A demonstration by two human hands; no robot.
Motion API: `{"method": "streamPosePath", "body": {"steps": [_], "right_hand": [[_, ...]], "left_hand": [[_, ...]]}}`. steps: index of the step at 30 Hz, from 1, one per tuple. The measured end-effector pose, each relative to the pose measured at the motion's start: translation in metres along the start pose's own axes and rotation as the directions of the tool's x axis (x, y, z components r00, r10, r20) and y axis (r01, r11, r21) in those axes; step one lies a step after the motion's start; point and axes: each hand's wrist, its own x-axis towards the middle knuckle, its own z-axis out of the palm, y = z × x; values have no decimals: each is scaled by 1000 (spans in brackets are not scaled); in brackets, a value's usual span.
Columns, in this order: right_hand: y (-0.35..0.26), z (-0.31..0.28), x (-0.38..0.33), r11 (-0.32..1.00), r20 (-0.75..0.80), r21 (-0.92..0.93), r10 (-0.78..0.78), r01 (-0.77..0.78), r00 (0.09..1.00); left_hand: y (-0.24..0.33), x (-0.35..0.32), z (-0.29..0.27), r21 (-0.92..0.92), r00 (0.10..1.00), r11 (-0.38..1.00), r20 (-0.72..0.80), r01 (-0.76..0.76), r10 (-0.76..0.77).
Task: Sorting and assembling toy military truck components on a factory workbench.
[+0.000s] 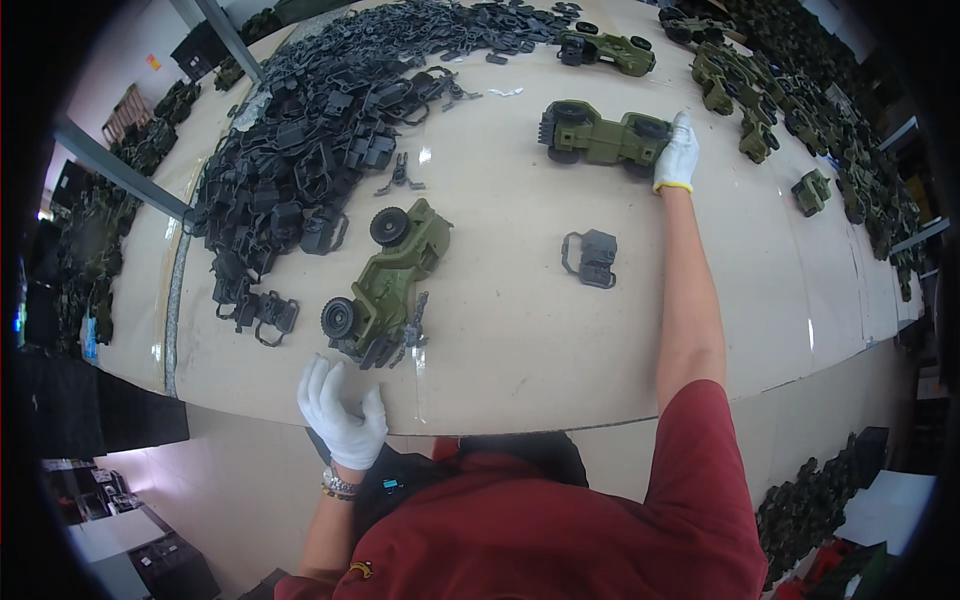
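Nearest the lens: red short-sleeved shirt (620, 530) of the person, filling 6 o'clock.

Left hand (341, 410), white knit glove, at 7 o'clock by the near edge of the pale tan worktable (520, 330). Fingers spread and loose, grasping nothing. Metal-link wristband (338, 486) shows below the glove cuff.

Just beyond its fingertips, toward centre: olive-green plastic toy jeep (388, 285), lying on the table, nose toward 1 o'clock, black wheels showing. Hand and jeep near, not touching.

Right hand (677, 155), same white glove, arm stretched out to 1 o'clock. Rests against the rear end of a second olive-green toy jeep (598, 135), fingers laid on it; whether they are closed around it, cannot tell.

Between the two jeeps, right of centre: single dark grey plastic strap-and-buckle part (592, 258), alone on the table.

10 to 12 o'clock: big heap of dark grey plastic parts (310, 140) of the same kind, spilling toward the first jeep.

12 o'clock: third green jeep (607, 50). 1 to 3 o'clock: row of further green toy vehicles (800, 110) along the far table edge.
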Motion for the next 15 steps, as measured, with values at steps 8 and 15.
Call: {"method": "streamPosePath", "body": {"steps": [8, 15], "right_hand": [[12, 15, 8, 999, -112, -30, 15, -19, 994], [-69, -6, 7, 941, -497, 18, 301, -337, 814]], "left_hand": [[0, 0, 1, 1, 1000, 1000, 15, 12, -12], [0, 2, 1, -5, 1000, 1000, 0, 16, -16]]}}
